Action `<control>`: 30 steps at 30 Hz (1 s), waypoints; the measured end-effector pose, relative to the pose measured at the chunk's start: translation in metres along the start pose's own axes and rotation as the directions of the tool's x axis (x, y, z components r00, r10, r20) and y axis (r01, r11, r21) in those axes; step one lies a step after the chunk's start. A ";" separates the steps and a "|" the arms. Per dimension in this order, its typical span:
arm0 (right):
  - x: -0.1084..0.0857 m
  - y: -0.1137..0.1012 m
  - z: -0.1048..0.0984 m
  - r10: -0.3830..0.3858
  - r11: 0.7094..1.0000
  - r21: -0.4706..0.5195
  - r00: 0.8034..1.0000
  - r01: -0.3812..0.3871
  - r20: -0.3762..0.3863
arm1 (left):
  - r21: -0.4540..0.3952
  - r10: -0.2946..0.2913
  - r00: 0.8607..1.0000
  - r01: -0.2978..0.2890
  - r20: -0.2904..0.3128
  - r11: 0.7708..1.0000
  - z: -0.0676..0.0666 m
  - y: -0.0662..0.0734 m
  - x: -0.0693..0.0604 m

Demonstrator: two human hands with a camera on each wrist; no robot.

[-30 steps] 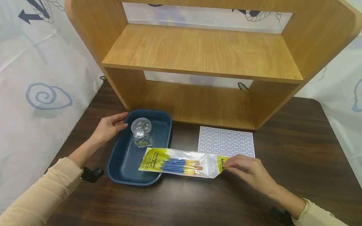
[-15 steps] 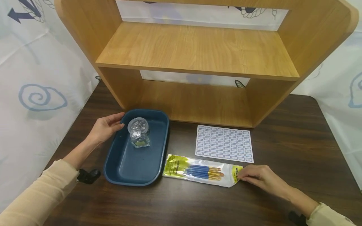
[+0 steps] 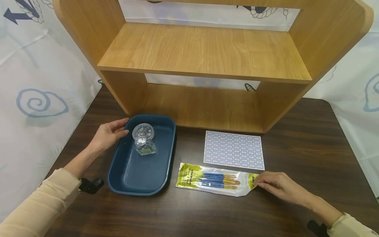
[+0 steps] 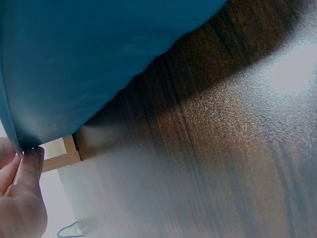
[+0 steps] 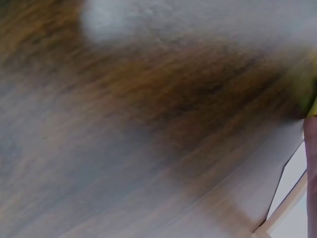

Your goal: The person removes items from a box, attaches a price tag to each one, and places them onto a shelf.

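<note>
My right hand (image 3: 282, 187) pinches the right end of a clear packet of artist brushes (image 3: 217, 180), whose blue handles and gold ferrules show through the plastic. The packet is low over or on the table; I cannot tell which. At the left, my left hand (image 3: 109, 134) grips the rim of a blue tray (image 3: 170, 164); the left wrist view shows fingers (image 4: 30, 171) and thumb on either side of that rim. Inside the tray are a round clear container (image 3: 143, 130) and a small glass bottle (image 3: 145, 147). One fingertip (image 5: 311, 148) appears at the right wrist view's edge.
A wooden shelf unit (image 3: 204, 54) stands behind the tray, at the back of the dark table (image 3: 207, 217). A sheet of blue-bordered labels (image 3: 234, 149) lies in front of it, above the packet. Printed white cloth (image 3: 38, 138) hangs around the table.
The brush packet, in my right hand, has moved right and toward me, from overlapping the tray to beside it. The label sheet is now fully uncovered. My left hand stays at the tray rim.
</note>
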State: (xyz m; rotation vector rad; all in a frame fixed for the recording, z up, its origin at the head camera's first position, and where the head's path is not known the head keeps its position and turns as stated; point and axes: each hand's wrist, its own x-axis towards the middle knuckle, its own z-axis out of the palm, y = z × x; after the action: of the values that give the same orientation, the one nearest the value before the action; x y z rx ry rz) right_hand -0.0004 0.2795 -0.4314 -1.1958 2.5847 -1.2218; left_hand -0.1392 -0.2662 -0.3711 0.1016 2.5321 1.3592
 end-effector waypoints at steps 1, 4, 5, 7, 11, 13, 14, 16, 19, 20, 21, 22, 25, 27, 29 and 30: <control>0.000 -0.001 0.000 0.000 1.000 -0.008 1.000 0.001 0.004 | -0.001 0.000 1.000 0.000 0.001 1.000 0.000 0.000 0.000; 0.001 -0.002 -0.002 0.006 0.999 -0.040 1.000 -0.005 0.027 | 0.010 0.000 1.000 0.000 -0.004 1.000 0.001 0.000 0.000; 0.001 -0.003 -0.002 0.012 0.999 -0.051 0.999 -0.010 0.035 | 0.011 0.000 1.000 0.000 -0.006 1.000 0.001 0.000 0.000; 0.002 -0.004 -0.002 0.022 0.998 -0.063 0.998 -0.019 0.052 | 0.010 0.003 1.000 -0.003 -0.008 1.000 0.001 0.000 0.000; 0.003 -0.006 -0.003 0.028 0.997 -0.077 0.998 -0.023 0.063 | 0.007 0.004 1.000 -0.004 -0.003 1.000 0.001 0.000 0.001; 0.004 -0.007 -0.002 0.042 0.996 -0.077 0.997 -0.038 0.059 | 0.010 -0.001 1.000 0.001 0.001 1.000 0.000 0.000 0.001; 0.005 -0.008 -0.002 0.056 0.996 -0.075 0.997 -0.052 0.052 | 0.013 -0.005 1.000 0.005 0.001 1.000 0.000 0.000 0.001; 0.007 -0.008 -0.001 0.113 0.992 -0.058 0.993 -0.111 0.023 | 0.022 -0.012 1.000 0.012 0.001 1.000 -0.001 -0.001 0.001; 0.011 -0.008 -0.001 0.252 0.965 -0.057 0.964 -0.258 -0.088 | 0.033 -0.015 1.000 0.015 0.000 0.999 -0.002 -0.001 0.002; 0.013 -0.007 -0.002 0.308 0.947 -0.053 0.942 -0.317 -0.136 | 0.037 -0.014 1.000 0.014 -0.001 0.999 -0.002 -0.001 0.003; 0.015 -0.006 -0.004 0.363 0.924 -0.050 0.913 -0.378 -0.185 | 0.038 -0.011 1.000 0.011 -0.001 0.999 -0.002 -0.001 0.003; 0.017 -0.004 -0.005 0.410 0.900 -0.050 0.882 -0.432 -0.234 | 0.038 -0.010 1.000 0.010 -0.001 0.999 -0.002 -0.001 0.004; 0.025 0.004 -0.012 0.533 0.819 -0.029 0.778 -0.573 -0.332 | 0.044 -0.005 1.000 0.005 -0.002 0.999 -0.002 -0.001 0.004; 0.030 0.010 -0.016 0.589 0.773 -0.012 0.725 -0.634 -0.356 | 0.048 -0.007 1.000 0.007 -0.001 0.999 -0.002 -0.002 0.004; 0.035 0.017 -0.020 0.632 0.736 0.002 0.686 -0.677 -0.361 | 0.056 -0.010 1.000 0.010 -0.001 0.998 -0.002 -0.002 0.004; 0.037 0.020 -0.022 0.647 0.722 0.007 0.672 -0.692 -0.359 | 0.060 -0.010 1.000 0.010 -0.002 0.998 -0.002 -0.002 0.004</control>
State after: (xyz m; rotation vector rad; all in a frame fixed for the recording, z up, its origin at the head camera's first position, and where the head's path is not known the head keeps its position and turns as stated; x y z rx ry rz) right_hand -0.0461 0.2770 -0.4199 0.0630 2.9316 -1.1446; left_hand -0.1432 -0.2682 -0.3728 0.0989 2.5718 1.2802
